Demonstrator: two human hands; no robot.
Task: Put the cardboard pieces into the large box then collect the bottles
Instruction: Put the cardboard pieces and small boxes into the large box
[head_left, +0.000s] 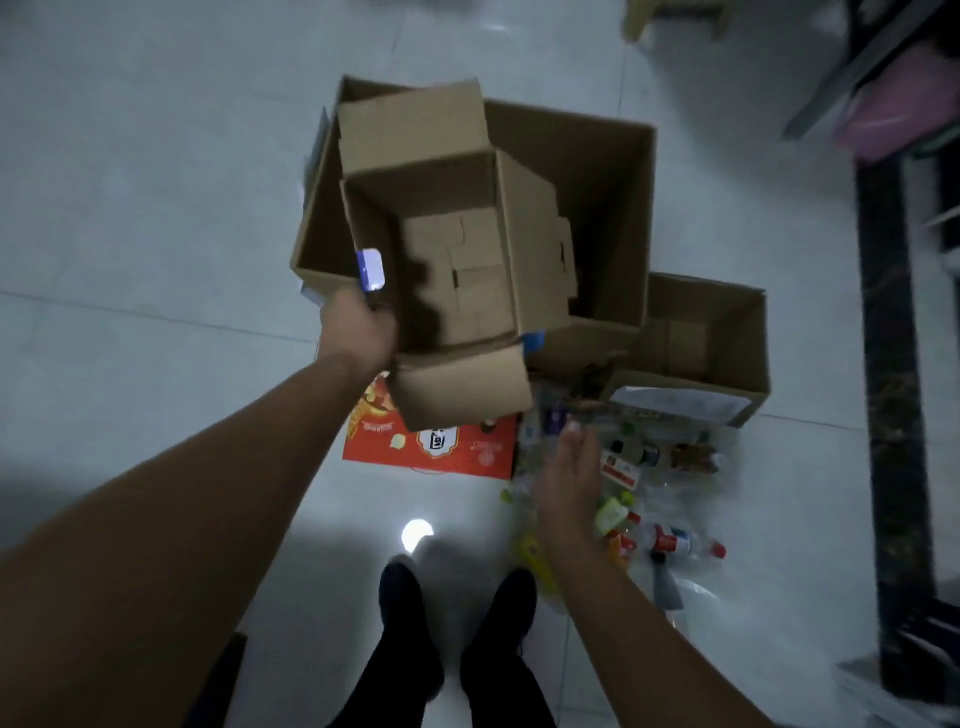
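My left hand (361, 330) grips the near left wall of a small open cardboard box (441, 260) and holds it up over the large brown box (608, 208) on the floor. Folded cardboard pieces lie inside the held box. A second smaller cardboard box (717, 338) stands at the large box's right corner. My right hand (569, 483) hangs open, fingers together, above a scatter of plastic bottles (680, 543) on the floor. A flat red printed carton (431, 447) lies partly under the held box.
The floor is pale tile. My two dark shoes (457, 613) stand at the bottom middle. A dark furniture frame (893, 415) runs down the right edge, with pink material (893, 109) at the top right. A chair leg shows at the top.
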